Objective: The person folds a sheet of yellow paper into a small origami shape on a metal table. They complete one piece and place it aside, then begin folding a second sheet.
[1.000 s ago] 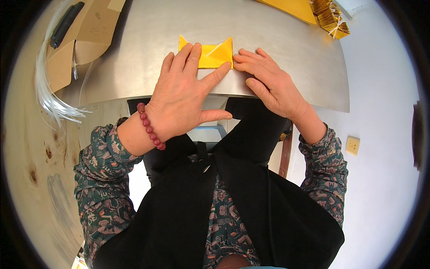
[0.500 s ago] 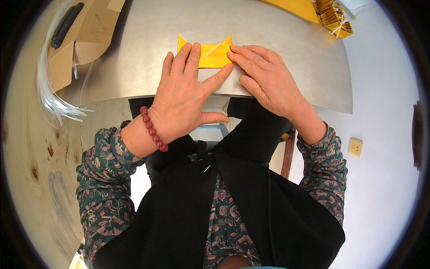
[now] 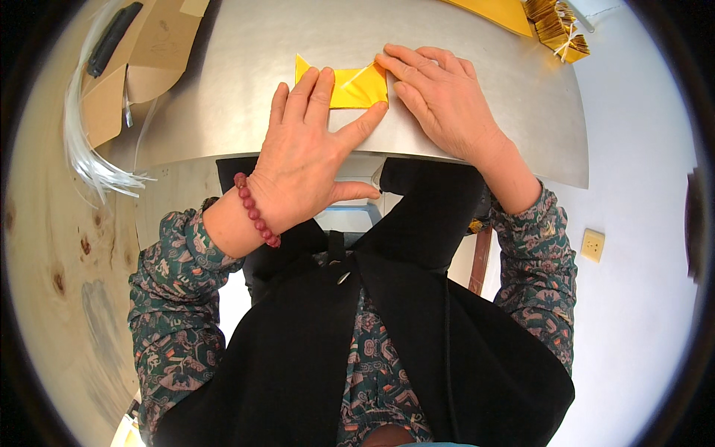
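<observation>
A folded piece of yellow paper (image 3: pixel 357 88) lies flat on the grey metal table, with a pointed corner standing up at its left end and a pale diagonal line on its right part. My left hand (image 3: pixel 302 149) lies over its left part with fingers stretched out, the index and middle fingertips pressing on the paper and another digit at its lower right corner. At the upper right corner my right hand (image 3: pixel 443 97) has its fingertips on the paper's edge. That hand's fingers are extended, and the paper under its tips is partly hidden.
The metal table (image 3: pixel 246 89) curves across the top. At its left stands an open cardboard box (image 3: pixel 153 74) with a black tool (image 3: pixel 113 39) and a bundle of white plastic strands (image 3: pixel 97 160). Far right lie yellow sheets (image 3: pixel 495 13) and a tied bundle of folded gold paper (image 3: pixel 555 30).
My right hand has moved up along the paper's right edge to its upper corner, and that corner now looks pressed down. My left hand has stayed in place on the paper.
</observation>
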`<state>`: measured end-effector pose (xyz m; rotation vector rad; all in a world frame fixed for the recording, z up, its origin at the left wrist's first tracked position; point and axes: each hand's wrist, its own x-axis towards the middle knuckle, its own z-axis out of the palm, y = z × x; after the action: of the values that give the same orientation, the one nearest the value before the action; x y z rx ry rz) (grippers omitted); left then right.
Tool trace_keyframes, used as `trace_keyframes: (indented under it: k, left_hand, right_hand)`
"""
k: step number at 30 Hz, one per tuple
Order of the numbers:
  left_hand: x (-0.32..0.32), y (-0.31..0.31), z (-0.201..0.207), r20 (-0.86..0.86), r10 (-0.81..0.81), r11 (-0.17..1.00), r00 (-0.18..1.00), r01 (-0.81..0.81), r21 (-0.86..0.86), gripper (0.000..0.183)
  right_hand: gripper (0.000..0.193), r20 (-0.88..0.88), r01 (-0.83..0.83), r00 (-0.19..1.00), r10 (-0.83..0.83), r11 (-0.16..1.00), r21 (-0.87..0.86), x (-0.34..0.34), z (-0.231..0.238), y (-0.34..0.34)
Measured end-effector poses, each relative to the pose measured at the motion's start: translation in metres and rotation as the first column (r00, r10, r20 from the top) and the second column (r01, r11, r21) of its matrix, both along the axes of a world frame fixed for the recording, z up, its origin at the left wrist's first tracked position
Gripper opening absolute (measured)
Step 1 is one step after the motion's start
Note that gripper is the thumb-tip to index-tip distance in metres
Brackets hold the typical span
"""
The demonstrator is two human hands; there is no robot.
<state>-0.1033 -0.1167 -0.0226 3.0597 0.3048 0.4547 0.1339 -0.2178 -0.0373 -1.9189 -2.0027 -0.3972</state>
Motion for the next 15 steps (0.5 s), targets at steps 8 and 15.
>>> trace_keyframes:
  k: [8,15]
  left_hand:
    - [-0.005,0.009,-0.004,0.007,0.021,1.0,1.0,-0.021,-0.002,0.099]
    - [-0.006,0.014,-0.007,-0.009,0.039,0.999,0.999,-0.039,-0.017,0.099]
  right_hand:
    - [0.04,-0.029,-0.019,0.999,0.02,1.0,0.015,-0.003,0.001,0.014]
    - [0.036,-0.119,-0.216,0.97,0.212,0.976,-0.026,-0.013,0.003,-0.001]
